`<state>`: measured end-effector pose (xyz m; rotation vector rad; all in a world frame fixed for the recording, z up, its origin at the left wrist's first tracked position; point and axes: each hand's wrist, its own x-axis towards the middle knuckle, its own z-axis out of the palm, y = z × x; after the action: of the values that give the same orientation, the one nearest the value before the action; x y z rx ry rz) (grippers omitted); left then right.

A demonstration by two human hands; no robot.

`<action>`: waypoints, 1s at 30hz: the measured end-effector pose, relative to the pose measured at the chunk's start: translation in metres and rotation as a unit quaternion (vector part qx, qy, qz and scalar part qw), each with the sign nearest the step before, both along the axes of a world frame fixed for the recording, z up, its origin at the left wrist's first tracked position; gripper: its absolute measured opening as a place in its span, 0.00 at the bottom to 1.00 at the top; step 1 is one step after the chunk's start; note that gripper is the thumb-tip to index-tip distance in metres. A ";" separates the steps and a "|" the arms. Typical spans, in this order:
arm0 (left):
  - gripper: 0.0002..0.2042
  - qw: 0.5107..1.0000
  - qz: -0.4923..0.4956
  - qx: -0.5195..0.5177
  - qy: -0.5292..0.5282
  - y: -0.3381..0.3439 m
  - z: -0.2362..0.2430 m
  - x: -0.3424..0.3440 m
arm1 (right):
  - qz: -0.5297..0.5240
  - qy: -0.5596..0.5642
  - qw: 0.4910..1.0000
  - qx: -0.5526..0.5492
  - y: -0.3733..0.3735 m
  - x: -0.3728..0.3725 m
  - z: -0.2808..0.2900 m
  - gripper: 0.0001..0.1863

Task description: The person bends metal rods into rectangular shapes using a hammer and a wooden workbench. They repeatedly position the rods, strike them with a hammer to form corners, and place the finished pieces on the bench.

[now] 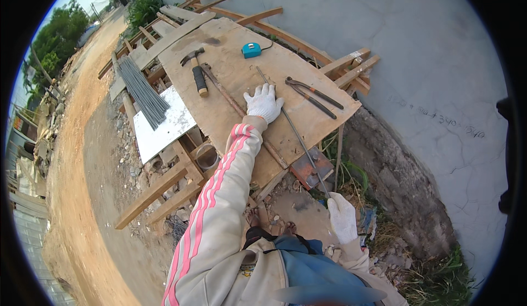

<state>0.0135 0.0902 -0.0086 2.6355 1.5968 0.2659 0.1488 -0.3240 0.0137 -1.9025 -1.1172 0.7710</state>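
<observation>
My left hand, in a white knit glove, lies flat with spread fingers on a plywood tabletop. Beneath it passes a rusty metal bar with a knobby far end. A thin steel rod runs along the thumb side of that hand and juts past the near edge of the board. My right hand, gloved too, is closed around the rod's near end, off the table. Right of the rod rest pincers with orange and black handles. A claw hammer lies to the left of the bar.
A teal tape measure sits toward the far edge. Left of the board, a bundle of thin steel rods rests partly on a white panel. Timber beams stick out at the near left. A grey wall stands on the right.
</observation>
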 end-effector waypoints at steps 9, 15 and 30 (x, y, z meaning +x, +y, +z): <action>0.35 0.996 0.000 -0.075 -0.043 -0.002 0.010 -0.006 | 0.027 -0.247 0.959 0.134 0.036 -0.038 0.050 0.16; 0.30 0.995 -0.026 -0.086 -0.043 0.019 0.010 -0.008 | 0.232 -0.391 0.871 0.183 0.144 -0.080 0.035 0.14; 0.19 0.994 0.054 -0.085 -0.050 0.032 -0.002 0.022 | 0.118 -0.405 0.907 0.008 0.200 -0.129 -0.003 0.18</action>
<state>0.0360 0.1219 -0.0103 2.3751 1.6535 0.2501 0.0198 -0.1243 0.0103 -2.1495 -1.8645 0.0403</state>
